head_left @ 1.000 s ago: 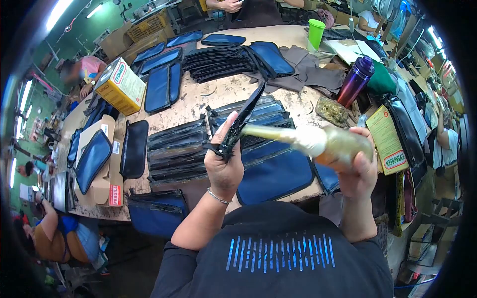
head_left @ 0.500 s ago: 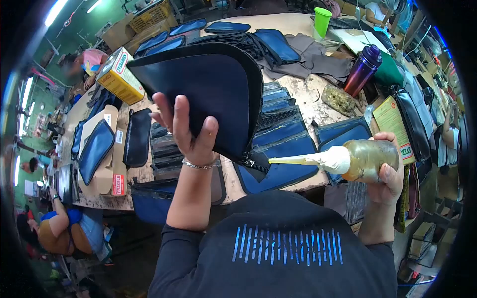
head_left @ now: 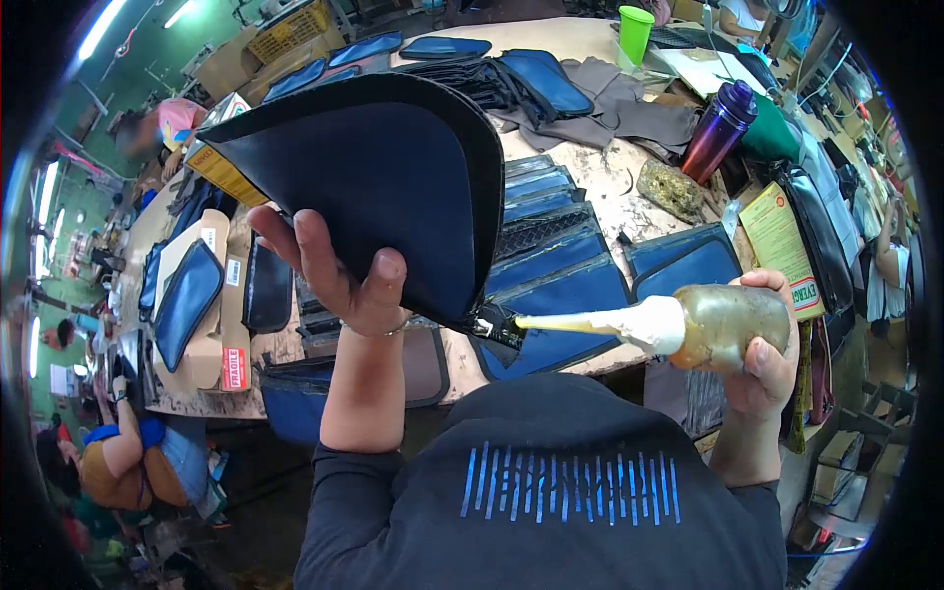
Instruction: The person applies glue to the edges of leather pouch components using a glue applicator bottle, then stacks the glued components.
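My left hand (head_left: 356,293), fingers partly spread, has hold of the dark-blue rounded flat panel (head_left: 393,187) above the pale worktable (head_left: 605,187); my right is wrapped around the cloudy amber bottle (head_left: 733,324). Near its yellow nozzle (head_left: 565,322), the black zipper end (head_left: 503,339) has become shiny, so probably liquid was applied.

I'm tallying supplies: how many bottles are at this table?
2 in view: the squeeze bottle in the right hand and the purple bottle on the table. Others may be hidden.
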The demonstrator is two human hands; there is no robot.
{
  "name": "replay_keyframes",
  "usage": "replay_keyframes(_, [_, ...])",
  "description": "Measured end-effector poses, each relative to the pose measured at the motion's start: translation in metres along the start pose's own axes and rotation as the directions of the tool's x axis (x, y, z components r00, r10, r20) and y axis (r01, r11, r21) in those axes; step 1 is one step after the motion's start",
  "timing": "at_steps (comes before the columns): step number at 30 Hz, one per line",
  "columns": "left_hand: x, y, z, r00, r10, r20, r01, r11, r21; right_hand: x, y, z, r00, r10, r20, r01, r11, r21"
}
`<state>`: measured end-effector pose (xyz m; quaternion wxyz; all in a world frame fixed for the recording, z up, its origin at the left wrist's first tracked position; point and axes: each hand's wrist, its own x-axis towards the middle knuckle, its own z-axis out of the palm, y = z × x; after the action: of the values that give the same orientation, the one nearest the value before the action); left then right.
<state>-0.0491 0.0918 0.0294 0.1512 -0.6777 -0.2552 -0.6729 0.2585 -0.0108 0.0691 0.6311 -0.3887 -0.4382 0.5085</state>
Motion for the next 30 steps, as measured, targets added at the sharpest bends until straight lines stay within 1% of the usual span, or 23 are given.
replay_keyframes(1, [0.001, 0.0, 0.001, 1.0, 0.008, -0.008, -0.008, 0.998, -0.068, -0.001, 0.0, 0.001, 1.0, 0.004, 0.017, -0.004, 1.0, 0.019])
replay_keyframes(3, [0.0, 0.0, 0.0, 1.0, 0.0, -0.02, -0.002, 0.998, -0.067, -0.001, 0.002, 0.002, 0.999, 0.008, 0.032, -0.009, 0.999, 0.036])
replay_keyframes(5, [0.002, -0.001, 0.0, 0.999, -0.006, -0.034, 0.004, 0.998, -0.068, 0.0, 0.008, 0.004, 0.999, 0.041, -0.017, -0.042, 0.997, -0.069])
replay_keyframes(6, [0.005, 0.0, 0.0, 0.999, 0.029, -0.015, -0.03, 0.998, -0.059, 0.0, 0.009, 0.003, 0.999, 0.04, -0.017, -0.041, 0.997, -0.071])
replay_keyframes(7, [0.007, -0.001, -0.001, 0.998, 0.064, 0.005, -0.064, 0.997, -0.048, 0.0, 0.009, 0.002, 0.998, 0.037, -0.045, -0.039, 0.998, -0.047])
replay_keyframes(8, [0.005, -0.002, -0.002, 0.998, 0.064, 0.004, -0.064, 0.997, -0.046, 0.0, 0.01, 0.001, 0.997, 0.035, -0.073, -0.036, 0.999, -0.023])
replay_keyframes(9, [0.003, -0.004, -0.003, 0.998, 0.06, -0.002, -0.06, 0.998, -0.029, -0.002, 0.006, 0.003, 0.997, 0.046, -0.065, -0.045, 0.999, 0.019])
replay_keyframes(10, [0.001, -0.005, -0.004, 0.998, 0.055, -0.007, -0.056, 0.998, -0.013, -0.003, 0.004, 0.003, 0.997, 0.047, -0.064, -0.046, 0.999, 0.02])
replay_keyframes(12, [0.002, -0.006, -0.004, 0.998, 0.062, -0.01, -0.062, 0.998, -0.021, -0.006, 0.003, 0.004, 1.0, 0.02, -0.012, -0.019, 1.0, 0.025])
replay_keyframes(13, [0.003, -0.006, -0.004, 0.998, 0.068, -0.015, -0.068, 0.997, -0.031, -0.007, 0.004, 0.005, 0.999, 0.052, -0.01, -0.052, 0.998, 0.027])
replay_keyframes(14, [0.002, -0.006, -0.003, 0.998, 0.067, -0.016, -0.067, 0.997, -0.034, -0.009, 0.005, 0.006, 0.999, 0.051, -0.013, -0.051, 0.998, 0.025])
replay_keyframes(17, [0.002, -0.007, -0.003, 0.997, 0.072, -0.015, -0.073, 0.996, -0.06, -0.012, 0.011, 0.009, 0.988, 0.153, 0.015, -0.154, 0.984, 0.086])
replay_keyframes(20, [-0.001, -0.007, -0.002, 0.997, 0.073, -0.004, -0.073, 0.997, -0.015, -0.015, 0.01, 0.013, 0.979, 0.2, 0.048, -0.204, 0.973, 0.109])
replay_keyframes(21, [-0.004, -0.006, -0.001, 0.999, 0.042, -0.028, -0.043, 0.998, -0.051, -0.015, 0.013, 0.012, 0.99, 0.143, 0.014, -0.144, 0.983, 0.114])
replay_keyframes(22, [-0.005, -0.006, 0.0, 0.999, 0.01, -0.052, -0.014, 0.996, -0.087, -0.015, 0.012, 0.013, 0.99, 0.143, 0.014, -0.144, 0.983, 0.113])
replay_keyframes(23, [-0.005, -0.006, 0.0, 0.999, 0.01, -0.053, -0.015, 0.996, -0.087, -0.015, 0.01, 0.013, 0.991, 0.13, -0.016, -0.128, 0.986, 0.111])
replay_keyframes(24, [-0.004, -0.006, 0.0, 0.999, 0.025, -0.046, -0.028, 0.997, -0.065, -0.015, 0.008, 0.013, 0.992, 0.118, -0.046, -0.112, 0.988, 0.108])
replay_keyframes(26, [-0.002, -0.005, 0.0, 0.998, 0.04, -0.041, -0.041, 0.998, -0.044, -0.017, 0.011, 0.011, 0.993, 0.107, -0.038, -0.103, 0.99, 0.093])
replay_keyframes(28, [-0.001, -0.002, 0.002, 0.997, 0.07, -0.023, -0.069, 0.997, 0.043, -0.021, 0.015, 0.012, 0.993, 0.118, 0.02, -0.12, 0.988, 0.095])
replay_keyframes(29, [-0.002, -0.001, 0.003, 0.997, 0.071, -0.023, -0.07, 0.997, 0.041, -0.022, 0.015, 0.013, 0.983, 0.168, 0.076, -0.177, 0.976, 0.129])
replay_keyframes(30, [-0.002, 0.001, 0.004, 0.999, 0.019, -0.026, -0.015, 0.991, 0.131, -0.022, 0.014, 0.014, 0.983, 0.165, 0.074, -0.174, 0.976, 0.128])
